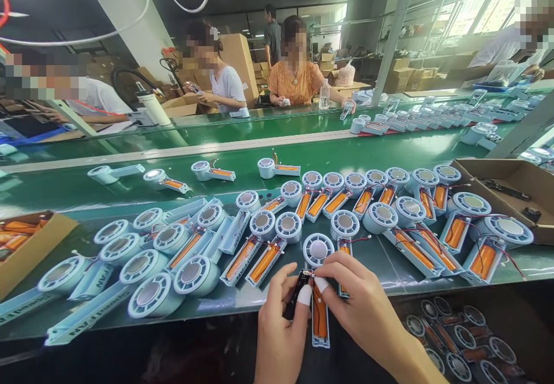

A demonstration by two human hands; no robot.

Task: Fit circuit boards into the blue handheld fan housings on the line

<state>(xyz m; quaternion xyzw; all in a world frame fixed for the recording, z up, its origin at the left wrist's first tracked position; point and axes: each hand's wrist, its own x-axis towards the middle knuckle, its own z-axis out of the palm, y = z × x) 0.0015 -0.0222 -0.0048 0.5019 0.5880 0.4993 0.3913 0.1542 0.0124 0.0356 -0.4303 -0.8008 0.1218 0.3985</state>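
Observation:
A light blue handheld fan (319, 249) lies face up at the bench's front edge. Its open handle holds an orange-wrapped battery (320, 320) with thin wires and points toward me. My left hand (279, 326) is closed on a small black circuit module (299, 290), held against the left side of the handle. At the handle's top, the thumb and fingers of my right hand (367, 297) pinch a small wire connector (313, 274), largely hidden by the fingertips. White finger covers show on both thumbs.
Several similar fans (151, 294) crowd the bench on both sides. A carton of orange batteries (34, 245) stands left, and a carton with black parts (506, 194) right. Behind runs a green conveyor (242, 153) carrying fans; co-workers sit beyond. More fans (463, 338) lie below the bench.

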